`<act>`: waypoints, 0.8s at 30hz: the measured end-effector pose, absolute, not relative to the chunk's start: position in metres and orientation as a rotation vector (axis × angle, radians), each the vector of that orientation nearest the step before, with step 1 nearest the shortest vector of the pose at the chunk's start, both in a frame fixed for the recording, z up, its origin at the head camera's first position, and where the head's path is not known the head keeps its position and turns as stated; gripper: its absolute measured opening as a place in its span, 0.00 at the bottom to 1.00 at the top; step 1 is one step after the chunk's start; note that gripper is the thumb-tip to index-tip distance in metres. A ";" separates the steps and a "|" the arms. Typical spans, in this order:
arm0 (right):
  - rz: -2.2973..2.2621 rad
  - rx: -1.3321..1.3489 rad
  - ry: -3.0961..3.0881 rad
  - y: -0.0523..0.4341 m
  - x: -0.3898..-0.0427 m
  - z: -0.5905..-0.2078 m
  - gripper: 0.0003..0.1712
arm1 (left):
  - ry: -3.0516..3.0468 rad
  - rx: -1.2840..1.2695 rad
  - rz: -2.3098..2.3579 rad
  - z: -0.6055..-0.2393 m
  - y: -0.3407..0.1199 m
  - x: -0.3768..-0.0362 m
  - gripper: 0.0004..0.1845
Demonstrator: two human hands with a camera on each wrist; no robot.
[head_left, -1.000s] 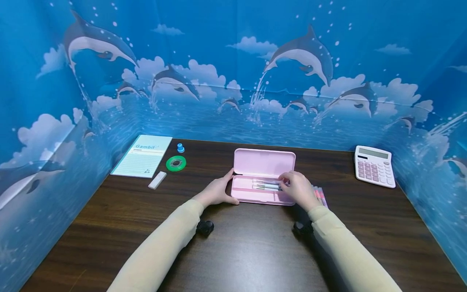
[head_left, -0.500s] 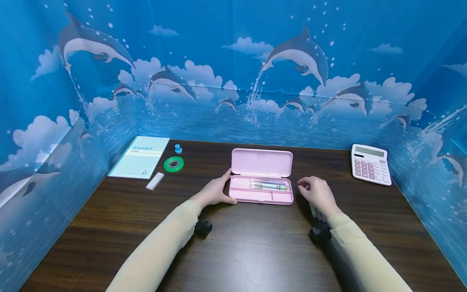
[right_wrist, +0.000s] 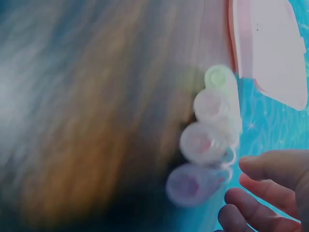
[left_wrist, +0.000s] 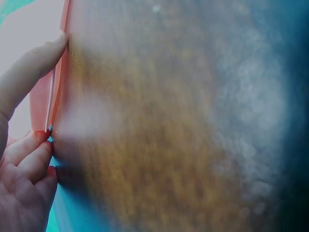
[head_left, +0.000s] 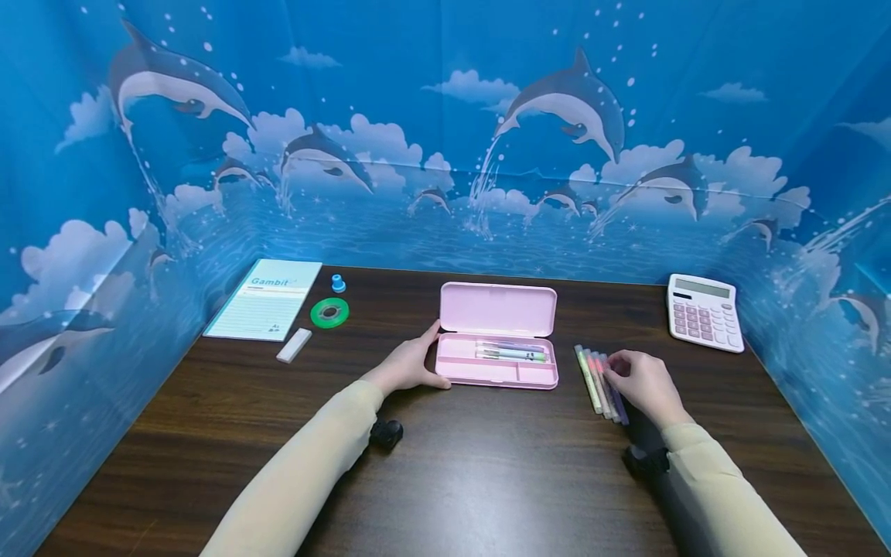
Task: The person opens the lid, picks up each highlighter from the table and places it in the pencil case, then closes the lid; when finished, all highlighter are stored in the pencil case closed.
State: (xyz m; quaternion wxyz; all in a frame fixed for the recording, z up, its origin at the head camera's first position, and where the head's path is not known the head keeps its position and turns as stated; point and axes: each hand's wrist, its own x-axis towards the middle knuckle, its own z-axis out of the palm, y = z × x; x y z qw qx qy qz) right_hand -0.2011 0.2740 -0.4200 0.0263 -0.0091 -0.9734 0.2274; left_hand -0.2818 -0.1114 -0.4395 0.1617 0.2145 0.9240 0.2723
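Head view: a row of four highlighters (head_left: 600, 381) lies right of centre on the dark table (head_left: 473, 480), just beside the open pink pencil case (head_left: 497, 340). The right hand (head_left: 643, 384) rests over their right side, fingers loosely curled, touching them. The left hand (head_left: 409, 366) holds the case's left end, thumb and fingers spread along it. A calculator (head_left: 704, 312) sits far right.

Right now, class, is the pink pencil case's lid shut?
No, the pink pencil case lies open, its lid tilted back and pens showing inside.
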 end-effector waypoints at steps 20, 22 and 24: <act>0.747 -0.240 -3.109 0.286 -0.192 -0.422 0.12 | 2.641 0.597 0.781 -0.442 -0.111 -0.283 0.64; 0.745 -0.274 -3.114 0.287 -0.191 -0.421 0.12 | 2.639 0.597 0.784 -0.441 -0.111 -0.282 0.64; 0.737 -0.295 -3.111 0.288 -0.190 -0.421 0.12 | 2.637 0.599 0.785 -0.441 -0.111 -0.282 0.64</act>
